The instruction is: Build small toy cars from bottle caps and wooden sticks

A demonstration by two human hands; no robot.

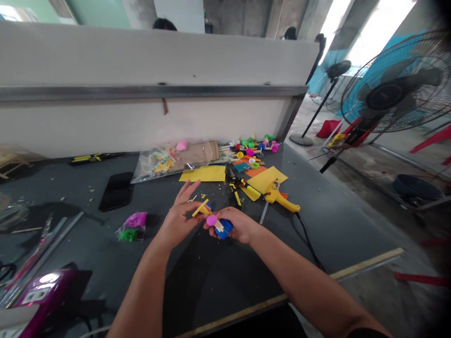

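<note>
Dark tabletop (345, 225), round pink piece (212, 220)

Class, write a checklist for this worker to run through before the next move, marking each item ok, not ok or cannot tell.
1. Left hand grips the yellow strip: ok.
2. Right hand supports the blue piece with pale sticks: ok.
3. Glue gun set down, out of both hands: ok.
4. Glue gun hot or powered: cannot tell; its cord runs out of sight.
5. Tabletop swept of scraps: not ok; bits lie beyond the hands.
</note>
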